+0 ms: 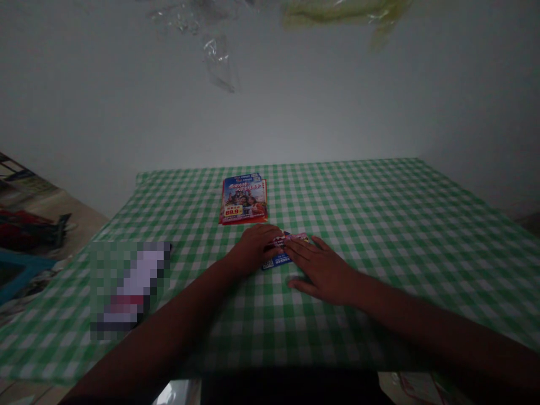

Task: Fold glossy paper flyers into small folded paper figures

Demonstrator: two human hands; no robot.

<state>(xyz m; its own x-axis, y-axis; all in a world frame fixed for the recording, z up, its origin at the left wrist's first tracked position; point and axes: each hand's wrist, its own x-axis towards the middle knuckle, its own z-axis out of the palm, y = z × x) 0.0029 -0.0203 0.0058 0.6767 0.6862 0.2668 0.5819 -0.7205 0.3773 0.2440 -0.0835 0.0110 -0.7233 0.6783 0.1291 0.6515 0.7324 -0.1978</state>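
Tablecloth [413,225] lies free right of the hands [323,271], with stacked flyers [243,198] blocking ahead-left

head-worn view — forward, downward, over checked cloth [392,225]

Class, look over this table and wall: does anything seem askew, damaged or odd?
Yes: the flyer stack has uneven edges, with sheets poking out beneath. Above, clear plastic looks wrinkled against the wall. The object at left is pixelated, so I can't judge it.

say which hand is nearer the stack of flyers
Left. The left hand is just on the near side of the stack of flyers; the right hand is farther off, to the near right.
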